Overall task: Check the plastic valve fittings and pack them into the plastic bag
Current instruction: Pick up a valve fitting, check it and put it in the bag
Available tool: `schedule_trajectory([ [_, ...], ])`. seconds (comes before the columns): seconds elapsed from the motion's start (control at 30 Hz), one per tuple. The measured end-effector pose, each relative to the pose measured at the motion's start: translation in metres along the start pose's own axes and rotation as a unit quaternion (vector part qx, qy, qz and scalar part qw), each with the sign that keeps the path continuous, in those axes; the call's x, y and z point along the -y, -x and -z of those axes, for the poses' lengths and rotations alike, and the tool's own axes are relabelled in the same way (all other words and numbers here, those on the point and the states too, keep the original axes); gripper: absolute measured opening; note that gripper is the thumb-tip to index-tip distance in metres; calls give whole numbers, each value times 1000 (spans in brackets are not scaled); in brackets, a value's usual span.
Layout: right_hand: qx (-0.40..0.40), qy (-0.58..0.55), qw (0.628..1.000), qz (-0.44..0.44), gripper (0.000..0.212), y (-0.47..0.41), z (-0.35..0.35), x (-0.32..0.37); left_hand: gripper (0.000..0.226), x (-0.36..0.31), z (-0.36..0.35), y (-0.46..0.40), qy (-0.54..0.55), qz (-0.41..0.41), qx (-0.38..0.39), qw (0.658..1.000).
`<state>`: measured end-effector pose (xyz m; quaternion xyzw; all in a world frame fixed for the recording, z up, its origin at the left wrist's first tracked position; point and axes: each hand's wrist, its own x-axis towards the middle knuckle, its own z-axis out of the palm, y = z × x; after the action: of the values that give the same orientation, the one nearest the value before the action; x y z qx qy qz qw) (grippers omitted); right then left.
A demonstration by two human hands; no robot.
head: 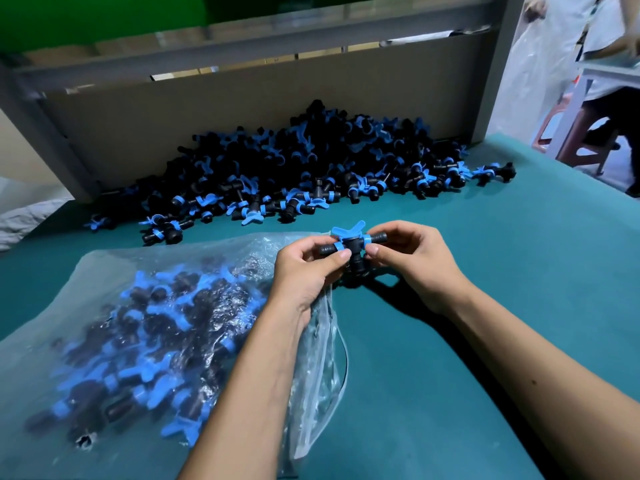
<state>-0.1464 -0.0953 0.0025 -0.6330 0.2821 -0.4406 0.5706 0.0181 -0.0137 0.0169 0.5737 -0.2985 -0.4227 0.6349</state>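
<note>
A black valve fitting with blue handles [350, 244] is held above the green table between both hands. My left hand [306, 270] pinches its left end, and the same hand also holds the mouth of the clear plastic bag [145, 341]. My right hand [412, 261] pinches the fitting's right end. The bag lies at the left, filled with several black and blue fittings. A large heap of loose fittings [301, 171] lies at the back of the table against a cardboard wall.
The cardboard wall [207, 109] and a grey metal frame [498, 64] bound the table's [502, 271] far side. At the upper right, another person sits by a white stand [585, 98] and a red stool [585, 147].
</note>
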Motion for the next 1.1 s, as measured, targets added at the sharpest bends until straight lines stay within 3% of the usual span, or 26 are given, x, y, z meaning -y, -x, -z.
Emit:
schedule_trajectory([
  [0.17, -2, -10, 1000, -8, 17, -2, 1, -2, 21, 0, -3, 2, -6, 14, 19, 1000],
  [0.37, -88, -89, 991, -40, 11, -7, 6, -5, 12, -9, 8, -1, -2, 26, -8, 1000],
  [0.5, -123, -76, 989, -27, 14, -8, 4, -8, 11, -9, 6, 0, -5, 22, -19, 1000],
  [0.6, -143, -9, 990, 6, 13, -7, 2, -8, 10, -7, 0, 1, 17, 13, -66, 998],
  [0.73, -32, 134, 990, 42, 25, 0, -7, -7, 16, -7, -11, 4, 28, 10, -74, 997],
  [0.87, -60, 214, 973, 67, 32, 0, -6, -5, 18, -9, -19, 8, 15, -1, -51, 999],
  [0.93, -76, 172, 981, 43, 23, -1, -5, -5, 17, -10, -17, 9, -36, -30, -43, 998],
  [1.0, -92, 52, 994, -9, 6, -2, -4, -3, 27, -13, -12, 7, -173, -75, -54, 981],
  [1.03, -99, -21, 994, -39, 4, -3, -3, 0, 33, -15, -8, 6, -283, -90, -62, 953],
  [1.1, -104, -135, 982, -83, 16, -4, 2, 6, 51, -18, -1, 4, -534, -83, -72, 839],
])
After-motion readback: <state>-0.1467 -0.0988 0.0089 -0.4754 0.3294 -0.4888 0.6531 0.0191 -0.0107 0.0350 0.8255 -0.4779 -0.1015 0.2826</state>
